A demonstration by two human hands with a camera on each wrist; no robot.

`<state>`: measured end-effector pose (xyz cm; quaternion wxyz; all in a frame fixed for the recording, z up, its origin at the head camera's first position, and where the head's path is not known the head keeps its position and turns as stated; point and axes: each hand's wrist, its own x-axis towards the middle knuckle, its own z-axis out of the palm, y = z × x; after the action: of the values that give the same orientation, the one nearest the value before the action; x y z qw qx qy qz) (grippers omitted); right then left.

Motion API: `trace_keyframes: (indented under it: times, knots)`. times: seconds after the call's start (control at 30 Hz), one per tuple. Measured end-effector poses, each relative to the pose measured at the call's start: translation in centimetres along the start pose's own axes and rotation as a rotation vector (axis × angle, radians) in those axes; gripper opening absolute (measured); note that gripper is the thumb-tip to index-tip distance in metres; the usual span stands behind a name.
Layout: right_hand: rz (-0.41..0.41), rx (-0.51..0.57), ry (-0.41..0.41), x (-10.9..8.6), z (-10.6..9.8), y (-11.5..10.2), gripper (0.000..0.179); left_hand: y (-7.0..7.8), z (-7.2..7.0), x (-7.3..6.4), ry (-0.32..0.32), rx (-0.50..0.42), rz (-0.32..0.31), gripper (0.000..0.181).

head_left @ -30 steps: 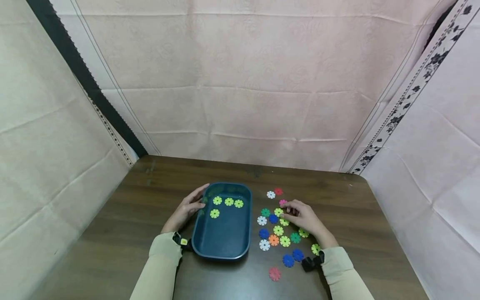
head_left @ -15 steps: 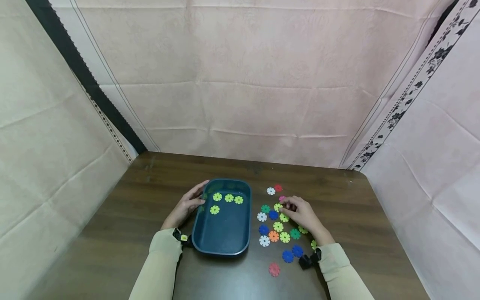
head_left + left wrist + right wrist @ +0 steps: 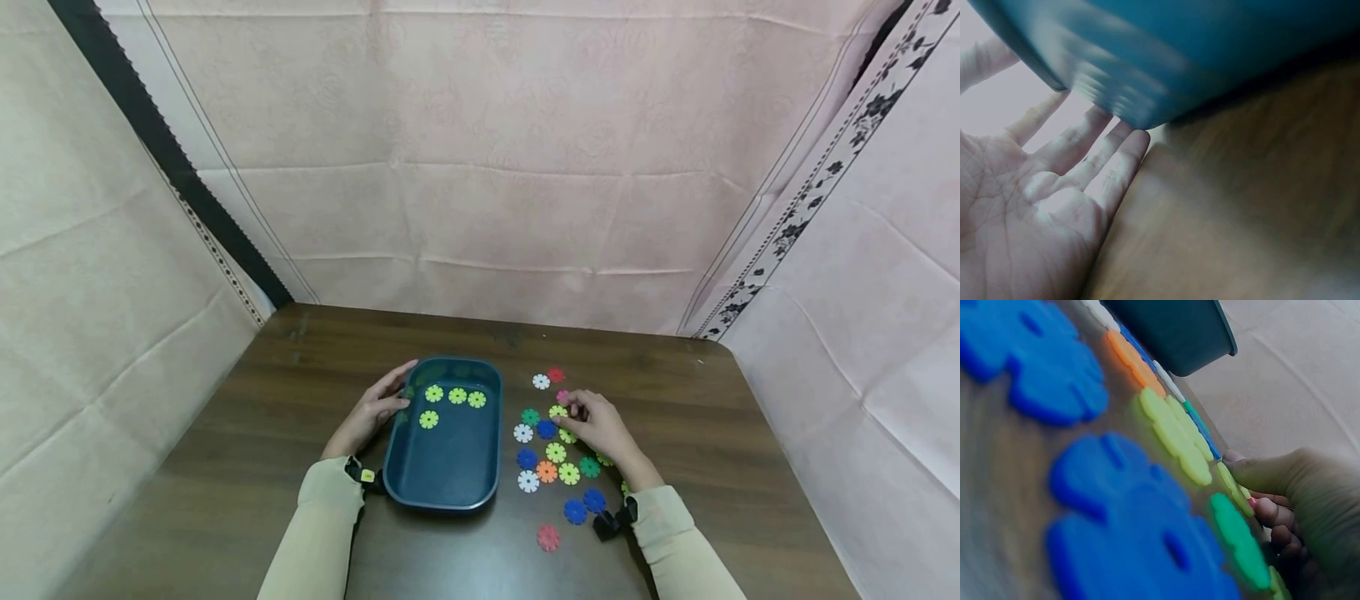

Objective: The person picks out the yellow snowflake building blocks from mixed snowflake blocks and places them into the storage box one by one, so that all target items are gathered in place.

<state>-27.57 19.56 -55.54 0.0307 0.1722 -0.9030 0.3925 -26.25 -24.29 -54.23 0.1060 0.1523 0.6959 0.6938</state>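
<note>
My left hand [image 3: 369,414] rests at the left side of a dark teal tray [image 3: 442,510]. Its thumb lies at the rim. In the left wrist view, the extended fingers [image 3: 1110,169] touch the outer wall. Four yellow-green would be several: several yellow-green flower-shaped plastic discs [image 3: 457,396] lie flat inside. To the right, my right hand [image 3: 600,427] pinches a yellow-green flower-shaped disc [image 3: 557,412] between thumb and curled fingers. A pink disc [image 3: 563,396] sits by the index fingertip. The right wrist view shows the thumb tip at the edge of the pinched disc [image 3: 1230,481].
Loose discs in blue [image 3: 575,512], white [image 3: 528,481], orange [image 3: 547,472], green [image 3: 589,467] and yellow-green lie right of the tray. One red disc [image 3: 548,537] lies nearer the front. Pale cloth [image 3: 480,167] hangs beyond the brown table [image 3: 360,333].
My right thumb and fingers have closed in on the yellow-green disc, which has shifted slightly right. The left hand and tray stay in place; the head view has tilted a little.
</note>
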Motion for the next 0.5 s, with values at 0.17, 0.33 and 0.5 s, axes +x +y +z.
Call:
trace_keyframes:
  times: [0.17, 0.33, 0.5]
  knots:
    - [-0.001, -0.001, 0.003, 0.00, -0.01, 0.18, 0.029, 0.16, 0.06, -0.05, 0.004, -0.009, -0.002, 0.063]
    - [-0.004, 0.040, 0.028, -0.14, -0.02, 0.34, 0.029, 0.09, 0.14, -0.06, 0.003, -0.003, -0.002, 0.063]
    - [-0.006, 0.098, 0.049, -0.26, -0.09, 0.44, 0.022, 0.10, 0.14, -0.09, 0.004, -0.003, 0.003, 0.062]
